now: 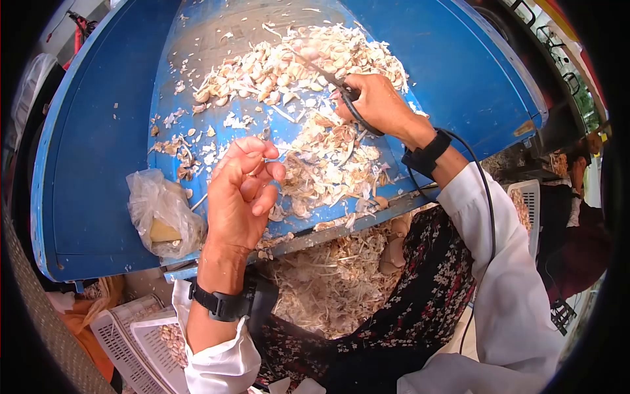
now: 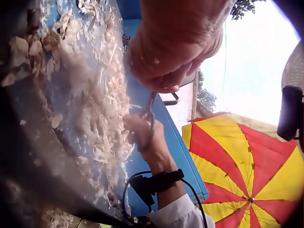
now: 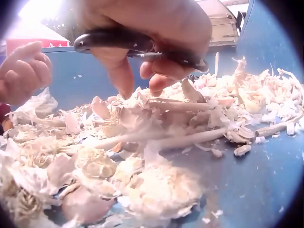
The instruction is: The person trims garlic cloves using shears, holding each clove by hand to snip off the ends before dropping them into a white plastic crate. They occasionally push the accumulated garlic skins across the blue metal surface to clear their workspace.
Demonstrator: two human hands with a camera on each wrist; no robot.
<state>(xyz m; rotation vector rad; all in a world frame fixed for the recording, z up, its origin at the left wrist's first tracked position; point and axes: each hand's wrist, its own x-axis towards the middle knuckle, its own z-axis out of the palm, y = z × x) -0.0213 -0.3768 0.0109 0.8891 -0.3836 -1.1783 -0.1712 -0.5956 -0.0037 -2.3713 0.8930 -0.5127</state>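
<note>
A blue table (image 1: 98,164) carries a heap of garlic cloves (image 1: 275,69) at the back and a heap of dry skins and stalks (image 1: 328,164) nearer me. My right hand (image 1: 351,95) grips black-handled scissors (image 1: 328,75), their blades reaching into the cloves. The right wrist view shows the scissors (image 3: 118,42) held just above skins and long stalks (image 3: 156,137). My left hand (image 1: 262,177) hovers over the near edge of the skins with its fingers curled and the thumb laid on them. Nothing shows plainly inside it. In the left wrist view the scissors (image 2: 149,118) hang from the right hand (image 2: 142,137).
A crumpled plastic bag (image 1: 161,213) lies at the table's near left edge. More skins fill my lap (image 1: 328,282). White slotted baskets (image 1: 131,335) sit low on the left. Another person (image 1: 577,217) sits at the right. A red and yellow umbrella (image 2: 237,166) stands beyond the table.
</note>
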